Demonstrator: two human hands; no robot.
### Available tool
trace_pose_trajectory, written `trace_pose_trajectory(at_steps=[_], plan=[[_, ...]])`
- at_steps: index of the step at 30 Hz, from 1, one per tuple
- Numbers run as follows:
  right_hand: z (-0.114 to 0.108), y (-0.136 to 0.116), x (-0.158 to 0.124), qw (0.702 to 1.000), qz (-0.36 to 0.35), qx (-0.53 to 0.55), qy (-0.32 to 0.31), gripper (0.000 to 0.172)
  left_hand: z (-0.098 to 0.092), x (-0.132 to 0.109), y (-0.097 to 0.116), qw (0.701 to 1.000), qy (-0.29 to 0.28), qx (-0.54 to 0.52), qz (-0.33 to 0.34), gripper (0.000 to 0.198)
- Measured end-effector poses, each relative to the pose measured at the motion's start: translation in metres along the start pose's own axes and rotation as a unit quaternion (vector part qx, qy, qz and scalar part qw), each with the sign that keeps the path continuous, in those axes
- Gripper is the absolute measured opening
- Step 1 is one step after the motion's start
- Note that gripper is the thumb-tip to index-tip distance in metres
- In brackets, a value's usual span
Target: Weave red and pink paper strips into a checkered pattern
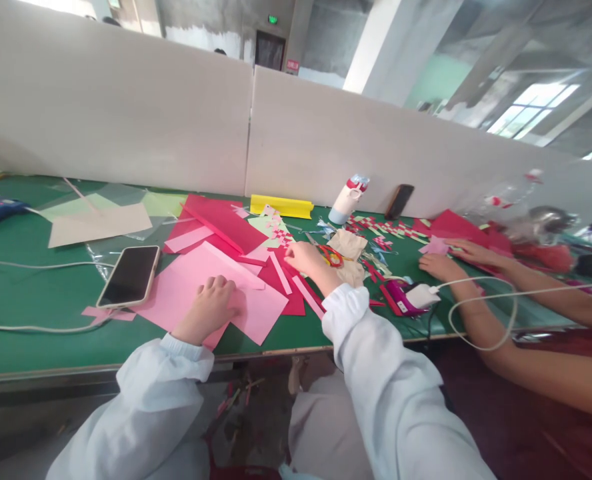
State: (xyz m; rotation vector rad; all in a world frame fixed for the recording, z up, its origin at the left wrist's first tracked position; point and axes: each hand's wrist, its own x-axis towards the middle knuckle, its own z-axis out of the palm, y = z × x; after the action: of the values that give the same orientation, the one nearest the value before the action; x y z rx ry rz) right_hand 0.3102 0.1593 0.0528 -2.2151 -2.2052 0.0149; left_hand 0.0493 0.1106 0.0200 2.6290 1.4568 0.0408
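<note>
My left hand point(209, 308) rests on a large pink paper sheet point(256, 320) near the table's front edge, its thumb apart from the slightly bent fingers. Farther right, my right hand point(310, 261) is closed over the red sheets and paper strips, fingertips drawn together; whatever is between them is hidden. A light pink strip point(281, 273) lies just below those fingertips. Behind them is a red-and-pink woven paper piece point(281, 235). Scissors point(332, 257) with orange and yellow handles lie just right of this hand. Red paper point(226, 223) is stacked behind the pink sheet.
A phone point(130, 277) lies at left among white cables. Along the partition point(176, 127) stand a yellow folded piece point(282, 207), a white bottle point(347, 200) and a dark phone point(400, 201). A purple power socket point(401, 298) is at right, beside a co-worker's hands point(446, 267) holding pink paper.
</note>
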Motion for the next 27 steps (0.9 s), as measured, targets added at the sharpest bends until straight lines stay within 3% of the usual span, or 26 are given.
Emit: trace_pose_trajectory(at_steps=[5, 10, 18, 27], plan=[[0.013, -0.045, 0.008, 0.998, -0.066, 0.013, -0.02, 0.023, 0.001, 0.0, -0.007, 1.0, -0.014, 0.005, 0.007, 0.041], [0.021, -0.063, 0.013, 0.997, -0.067, 0.015, -0.022, 0.021, -0.001, -0.002, -0.012, 0.999, -0.034, -0.003, 0.009, 0.04], [0.023, -0.063, 0.014, 0.997, -0.048, 0.057, -0.014, 0.016, 0.0, -0.004, -0.012, 0.999, -0.027, -0.018, 0.01, 0.04], [0.006, -0.038, 0.001, 0.978, -0.019, 0.2, 0.049, 0.008, -0.003, -0.005, -0.01, 0.999, 0.01, -0.038, 0.016, 0.03]])
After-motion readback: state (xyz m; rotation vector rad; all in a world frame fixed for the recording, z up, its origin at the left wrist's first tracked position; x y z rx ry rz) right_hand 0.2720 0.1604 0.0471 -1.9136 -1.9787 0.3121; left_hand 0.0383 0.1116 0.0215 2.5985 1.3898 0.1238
